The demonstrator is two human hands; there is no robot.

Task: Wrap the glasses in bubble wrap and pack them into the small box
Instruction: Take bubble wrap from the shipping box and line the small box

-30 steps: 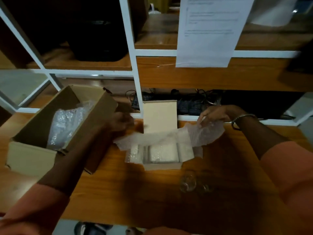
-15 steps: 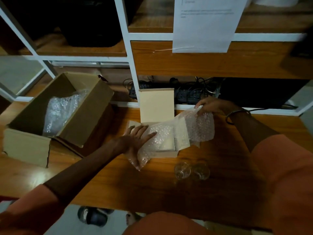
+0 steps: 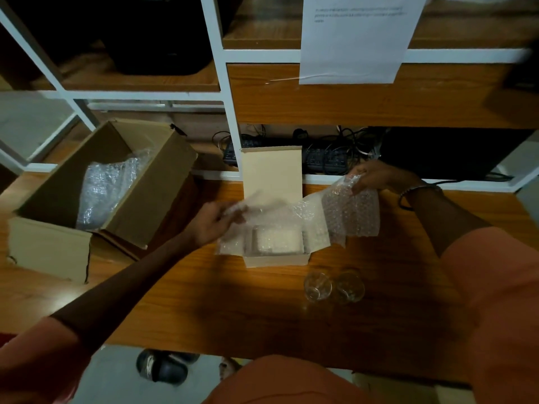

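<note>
A sheet of bubble wrap is stretched above the small beige box, whose lid stands upright at the back. My right hand pinches the sheet's right end, lifted over the table. My left hand grips the left end, blurred by motion, just left of the box. Inside the box lies a pale wrapped bundle. Two clear glasses lie side by side, unwrapped, on the wooden table in front of the box and to its right.
A large open cardboard box holding more bubble wrap sits at the left. White-framed shelves rise behind the table, with cables and power strips underneath and a paper sheet hanging above. The table's front edge is close to me.
My left hand has lifted off the box and taken the sheet's left end. The wrap has been drawn up and spread between both hands, uncovering the bundle in the box.
</note>
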